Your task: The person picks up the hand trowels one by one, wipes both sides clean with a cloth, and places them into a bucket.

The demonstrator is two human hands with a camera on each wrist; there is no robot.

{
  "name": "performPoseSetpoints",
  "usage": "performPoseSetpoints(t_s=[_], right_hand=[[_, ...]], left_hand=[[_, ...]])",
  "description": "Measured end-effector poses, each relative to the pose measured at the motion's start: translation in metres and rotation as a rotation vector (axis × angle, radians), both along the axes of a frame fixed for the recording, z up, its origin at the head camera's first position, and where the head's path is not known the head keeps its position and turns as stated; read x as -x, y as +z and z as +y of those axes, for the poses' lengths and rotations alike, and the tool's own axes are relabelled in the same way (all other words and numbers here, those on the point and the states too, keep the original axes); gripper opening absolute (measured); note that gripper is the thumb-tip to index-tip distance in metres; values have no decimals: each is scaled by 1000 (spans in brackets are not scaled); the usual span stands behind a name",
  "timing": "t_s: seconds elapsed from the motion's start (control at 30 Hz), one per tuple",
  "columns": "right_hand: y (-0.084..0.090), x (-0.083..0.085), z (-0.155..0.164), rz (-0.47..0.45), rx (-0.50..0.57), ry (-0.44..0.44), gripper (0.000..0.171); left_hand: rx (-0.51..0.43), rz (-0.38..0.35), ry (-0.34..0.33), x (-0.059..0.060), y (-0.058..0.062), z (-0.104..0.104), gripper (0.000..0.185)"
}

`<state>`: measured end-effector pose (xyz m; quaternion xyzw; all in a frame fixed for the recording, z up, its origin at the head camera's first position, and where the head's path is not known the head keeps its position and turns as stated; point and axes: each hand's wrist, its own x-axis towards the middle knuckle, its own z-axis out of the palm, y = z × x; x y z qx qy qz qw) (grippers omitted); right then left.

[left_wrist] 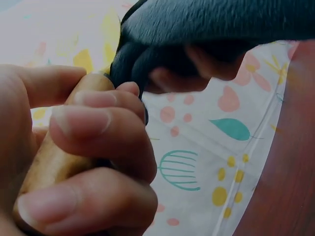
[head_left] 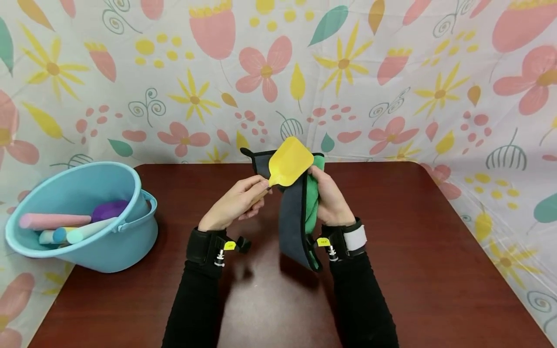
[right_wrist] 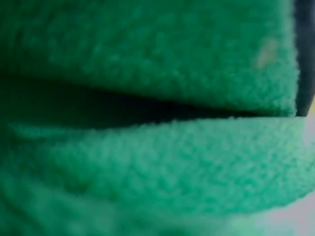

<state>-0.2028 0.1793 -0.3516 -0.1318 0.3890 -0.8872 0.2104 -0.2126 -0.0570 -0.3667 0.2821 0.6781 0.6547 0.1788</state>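
My left hand (head_left: 237, 202) grips the wooden handle (left_wrist: 54, 157) of a spatula with a flat yellow blade (head_left: 290, 162), its fingers curled round the wood. The blade points up and to the right, overlapping a cloth (head_left: 292, 224) that is dark grey on one side and green on the other, with black edging. My right hand (head_left: 329, 198) holds this cloth on its green side, and the long end hangs down over the table. Green folds (right_wrist: 172, 167) fill the right wrist view, hiding the right fingers there.
A light blue bucket (head_left: 145, 227) leans at the left of the brown table (head_left: 417, 270). In it lie several pastel sticks, among them a pink one (head_left: 54, 221), and a purple thing (head_left: 109, 209). A flower-printed sheet (head_left: 265, 111) hangs behind the table.
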Motion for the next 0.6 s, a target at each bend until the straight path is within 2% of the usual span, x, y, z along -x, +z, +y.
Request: performPoseSetpoints(t_s=[0.13, 0.33, 0.6], right_hand=[[-3, 1, -5, 45, 80, -10, 31], [-1, 2, -7, 86, 162, -82, 31], [1, 4, 4, 47, 240, -162, 33]], left_hand=[[35, -3, -22, -1, -2, 5, 37], [67, -15, -45, -3, 1, 9, 38], [129, -22, -64, 0, -3, 8, 36]])
